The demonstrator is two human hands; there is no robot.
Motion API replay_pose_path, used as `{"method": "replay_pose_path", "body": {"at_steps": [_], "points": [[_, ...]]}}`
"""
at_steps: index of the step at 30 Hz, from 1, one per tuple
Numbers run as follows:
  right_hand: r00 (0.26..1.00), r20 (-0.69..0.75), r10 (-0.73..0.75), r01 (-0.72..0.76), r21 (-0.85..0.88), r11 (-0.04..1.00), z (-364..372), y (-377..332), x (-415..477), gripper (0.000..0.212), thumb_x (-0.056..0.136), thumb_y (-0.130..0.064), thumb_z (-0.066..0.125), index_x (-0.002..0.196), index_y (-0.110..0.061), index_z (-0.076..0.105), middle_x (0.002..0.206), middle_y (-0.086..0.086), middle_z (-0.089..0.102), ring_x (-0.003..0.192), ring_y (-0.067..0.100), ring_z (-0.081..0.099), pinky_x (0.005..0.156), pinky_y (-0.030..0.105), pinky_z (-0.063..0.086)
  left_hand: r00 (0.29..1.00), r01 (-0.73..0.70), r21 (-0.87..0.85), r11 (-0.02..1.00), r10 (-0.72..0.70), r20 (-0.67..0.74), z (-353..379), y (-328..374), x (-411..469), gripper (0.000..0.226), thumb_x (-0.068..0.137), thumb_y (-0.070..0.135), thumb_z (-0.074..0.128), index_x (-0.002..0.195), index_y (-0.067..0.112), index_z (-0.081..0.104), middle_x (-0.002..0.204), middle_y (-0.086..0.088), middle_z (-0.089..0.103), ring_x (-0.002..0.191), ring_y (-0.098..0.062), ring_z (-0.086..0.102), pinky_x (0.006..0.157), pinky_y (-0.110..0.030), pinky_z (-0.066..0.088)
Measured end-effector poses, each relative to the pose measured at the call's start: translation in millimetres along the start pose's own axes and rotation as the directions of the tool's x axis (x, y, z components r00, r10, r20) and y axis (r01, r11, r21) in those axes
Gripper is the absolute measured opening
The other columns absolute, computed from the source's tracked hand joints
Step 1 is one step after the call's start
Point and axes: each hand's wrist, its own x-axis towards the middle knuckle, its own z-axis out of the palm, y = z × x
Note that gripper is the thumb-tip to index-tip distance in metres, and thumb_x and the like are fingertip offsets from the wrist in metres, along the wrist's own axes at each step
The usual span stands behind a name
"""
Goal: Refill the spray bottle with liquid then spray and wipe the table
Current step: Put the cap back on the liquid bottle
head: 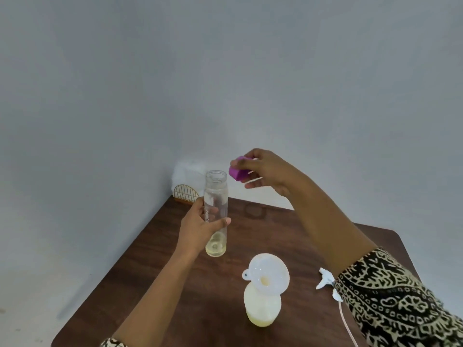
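My left hand (pixel 200 227) grips a tall clear bottle (pixel 216 196) upright above the brown table (pixel 155 259); its mouth is uncapped and a little yellowish liquid lies at its bottom. My right hand (pixel 268 171) holds a purple cap (pixel 238 171) just right of the bottle's mouth. Nearer me stands the spray bottle (pixel 261 309), part filled with pale yellow liquid, with a white funnel (pixel 266 272) sitting in its neck. The white spray head (pixel 325 280) with its tube lies on the table at the right, partly hidden by my right sleeve.
A gold wire holder (pixel 186 194) with white cloth or tissue (pixel 188 174) stands at the table's far corner against the grey wall. The table's edges run close on the left and right.
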Motion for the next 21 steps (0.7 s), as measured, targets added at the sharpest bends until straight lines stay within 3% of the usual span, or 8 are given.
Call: {"method": "replay_pose_path", "body": {"at_steps": [3, 9, 13, 16, 19, 21], "points": [[0.993, 0.0, -0.115, 0.115, 0.034, 0.993, 18, -21, 9, 0.036, 0.076, -0.027, 0.077, 0.1, -0.012, 0.054, 0.104, 0.012, 0.065, 0.086, 0.019, 0.068, 0.074, 0.029, 0.059, 1.0, 0.004, 0.005, 1.0, -0.003, -0.008, -6, 3, 0, 0.058, 0.069, 0.03, 0.085, 0.116, 0.034, 0.052, 0.111, 0.011, 0.065, 0.104, -0.016, 0.064, 0.095, -0.043, 0.052], [0.967, -0.02, -0.256, 0.243, -0.24, 0.94, 44, -22, 22, 0.04, 0.064, -0.033, 0.086, 0.083, -0.021, 0.053, 0.089, 0.005, 0.063, 0.078, 0.017, 0.057, 0.073, 0.03, 0.051, 1.0, -0.004, -0.017, 1.0, 0.003, -0.017, -19, 6, 3, 0.05, 0.069, 0.029, 0.086, 0.109, 0.033, 0.057, 0.107, 0.01, 0.067, 0.102, -0.016, 0.065, 0.092, -0.039, 0.054], [0.941, 0.076, -0.328, 0.331, -0.394, 0.858, 48, -23, 23, 0.047, 0.066, -0.026, 0.085, 0.101, -0.022, 0.054, 0.104, -0.001, 0.063, 0.092, 0.015, 0.059, 0.078, 0.024, 0.048, 1.0, -0.006, -0.016, 1.0, 0.006, -0.029, -25, 9, 5, 0.055, 0.067, 0.036, 0.086, 0.113, 0.035, 0.055, 0.115, 0.008, 0.065, 0.108, -0.017, 0.063, 0.096, -0.044, 0.052], [0.94, 0.179, -0.291, 0.342, -0.459, 0.82, 45, -27, 24, 0.06, 0.071, -0.023, 0.083, 0.123, -0.027, 0.053, 0.112, -0.005, 0.06, 0.1, 0.015, 0.058, 0.085, 0.024, 0.048, 0.999, -0.007, -0.001, 1.0, 0.007, -0.031, -29, 11, 4, 0.06, 0.067, 0.039, 0.085, 0.118, 0.036, 0.053, 0.119, 0.007, 0.063, 0.113, -0.019, 0.06, 0.099, -0.044, 0.05], [0.927, 0.277, -0.252, 0.359, -0.471, 0.805, 41, -34, 27, 0.057, 0.073, -0.021, 0.081, 0.124, -0.027, 0.057, 0.113, -0.005, 0.059, 0.101, 0.013, 0.057, 0.086, 0.023, 0.047, 1.0, -0.012, 0.008, 1.0, 0.012, -0.02, -33, 13, 2, 0.061, 0.066, 0.039, 0.086, 0.118, 0.033, 0.055, 0.12, 0.005, 0.064, 0.113, -0.02, 0.061, 0.098, -0.046, 0.051], [0.913, 0.348, -0.211, 0.381, -0.547, 0.746, 37, -41, 29, 0.054, 0.074, -0.02, 0.08, 0.124, -0.025, 0.058, 0.114, -0.004, 0.058, 0.1, 0.013, 0.056, 0.084, 0.022, 0.045, 1.0, -0.01, 0.029, 1.0, 0.011, -0.013, -34, 14, 0, 0.073, 0.066, 0.041, 0.086, 0.13, 0.027, 0.054, 0.128, 0.002, 0.063, 0.116, -0.022, 0.06, 0.099, -0.048, 0.05]]}}
